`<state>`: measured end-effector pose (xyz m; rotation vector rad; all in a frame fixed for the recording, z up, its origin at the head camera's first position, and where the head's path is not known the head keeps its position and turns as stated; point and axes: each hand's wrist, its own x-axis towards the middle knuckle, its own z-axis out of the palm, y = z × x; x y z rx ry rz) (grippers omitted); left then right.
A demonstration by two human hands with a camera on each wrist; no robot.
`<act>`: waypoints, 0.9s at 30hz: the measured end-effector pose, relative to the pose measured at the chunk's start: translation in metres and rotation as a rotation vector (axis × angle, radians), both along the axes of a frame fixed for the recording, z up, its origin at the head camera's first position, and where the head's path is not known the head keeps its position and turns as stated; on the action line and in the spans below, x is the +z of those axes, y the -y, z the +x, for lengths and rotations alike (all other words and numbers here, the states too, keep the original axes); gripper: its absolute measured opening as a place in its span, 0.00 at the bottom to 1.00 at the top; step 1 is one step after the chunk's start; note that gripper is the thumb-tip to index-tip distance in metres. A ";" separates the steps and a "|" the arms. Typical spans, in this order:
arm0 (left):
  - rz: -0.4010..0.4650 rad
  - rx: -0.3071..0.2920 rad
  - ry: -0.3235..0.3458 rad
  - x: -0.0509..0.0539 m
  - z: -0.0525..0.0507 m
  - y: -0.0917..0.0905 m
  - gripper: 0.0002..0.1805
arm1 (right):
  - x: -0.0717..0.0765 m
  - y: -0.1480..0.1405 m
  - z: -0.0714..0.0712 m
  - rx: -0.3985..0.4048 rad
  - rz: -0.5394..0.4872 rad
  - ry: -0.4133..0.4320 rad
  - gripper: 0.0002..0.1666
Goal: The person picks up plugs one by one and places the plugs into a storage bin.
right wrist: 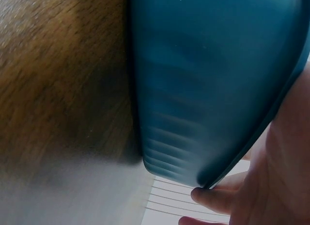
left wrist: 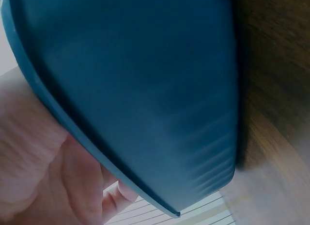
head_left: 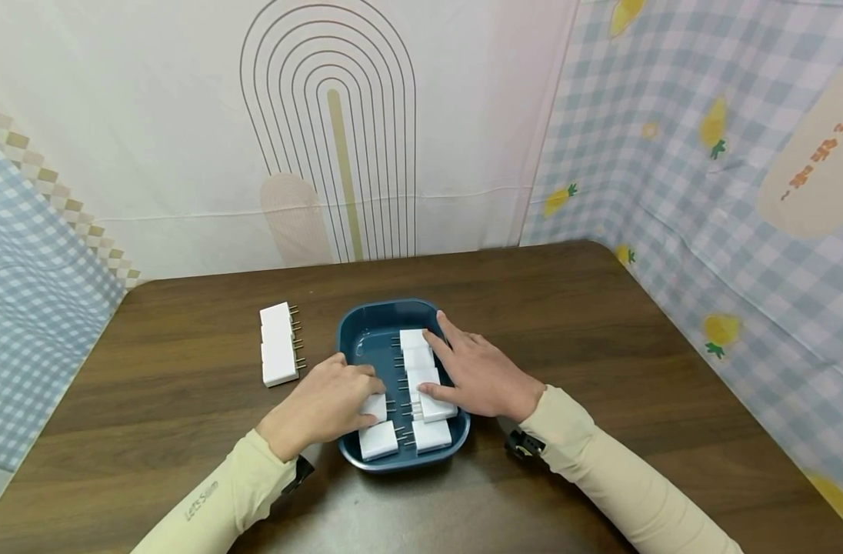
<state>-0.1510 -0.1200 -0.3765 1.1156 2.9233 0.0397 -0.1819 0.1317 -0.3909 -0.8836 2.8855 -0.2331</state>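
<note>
White rectangular blocks with thin metal pins lie in a blue tray (head_left: 373, 323). At the tray's left side, my left hand (head_left: 331, 400) pinches a white block (head_left: 375, 408) between thumb and fingers; another block (head_left: 378, 441) lies just below it. My right hand (head_left: 487, 377) reaches over the right rim with fingers extended, touching the column of blocks (head_left: 418, 358). Its thumb rests on a tilted block (head_left: 438, 408) stacked on others. Both wrist views show the tray's outer wall (left wrist: 145, 89) (right wrist: 208, 80), with each hand (left wrist: 53, 172) (right wrist: 271, 172) over the rim; these views hide the blocks.
A row of several white blocks (head_left: 278, 345), pins facing right, lies on the brown wooden table (head_left: 186, 346) left of the tray. Patterned cloths (head_left: 463, 138) hang behind the table and at both sides.
</note>
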 end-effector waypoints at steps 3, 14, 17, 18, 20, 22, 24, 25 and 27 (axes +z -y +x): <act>0.005 -0.017 0.017 0.001 0.000 0.000 0.18 | 0.000 0.000 0.000 0.002 0.000 -0.006 0.52; 0.011 -0.022 0.059 0.002 -0.001 0.000 0.16 | 0.001 0.000 0.000 0.000 0.003 -0.002 0.52; 0.017 -0.024 0.063 0.001 -0.001 0.000 0.16 | 0.001 0.000 0.000 0.000 0.002 -0.002 0.52; 0.021 -0.023 0.067 0.001 -0.001 0.000 0.16 | 0.001 0.000 0.000 0.000 0.001 -0.001 0.52; 0.026 -0.023 0.074 0.001 -0.001 0.000 0.16 | 0.001 0.000 0.000 -0.002 -0.002 0.003 0.52; 0.030 -0.020 0.082 0.001 -0.001 0.000 0.16 | 0.001 0.000 0.000 -0.004 -0.005 0.007 0.52; 0.031 -0.016 0.090 0.001 -0.001 0.000 0.16 | 0.001 0.000 0.000 -0.004 -0.007 0.007 0.52; 0.031 -0.014 0.092 0.001 -0.001 0.000 0.16 | 0.001 0.000 0.000 -0.004 -0.007 0.006 0.52; 0.030 -0.011 0.097 0.001 -0.001 0.000 0.16 | 0.001 0.000 0.000 -0.003 -0.007 0.005 0.52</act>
